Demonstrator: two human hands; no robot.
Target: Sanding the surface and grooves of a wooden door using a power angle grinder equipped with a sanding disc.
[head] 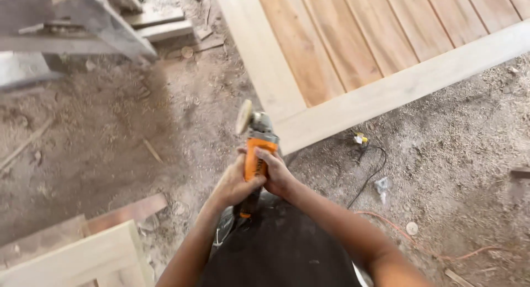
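- Both hands, left hand [234,183] and right hand [277,174], have fingers clamped on an orange grinder [255,154], held above the ground.
- Sawdust covers the dirt floor [110,132].
- Ahead lies a wooden panel [353,49]; a cord [367,179] trails nearby.

we have a single view, from a camera worn on the head, looking steeply down along our own body. at the bottom middle we see our dark clothing and both forearms rising toward the centre of the frame, so the nearest part of the scene is close below us. the left hand [234,182] and right hand [277,174] meet almost at the centre, around the orange-bodied angle grinder [255,154]. beyond them the view takes in the sawdust-covered dirt floor [110,132] and, toward the top right, the large flat wooden panel with a pale frame [386,91], lying farther off and cut by the frame edge.
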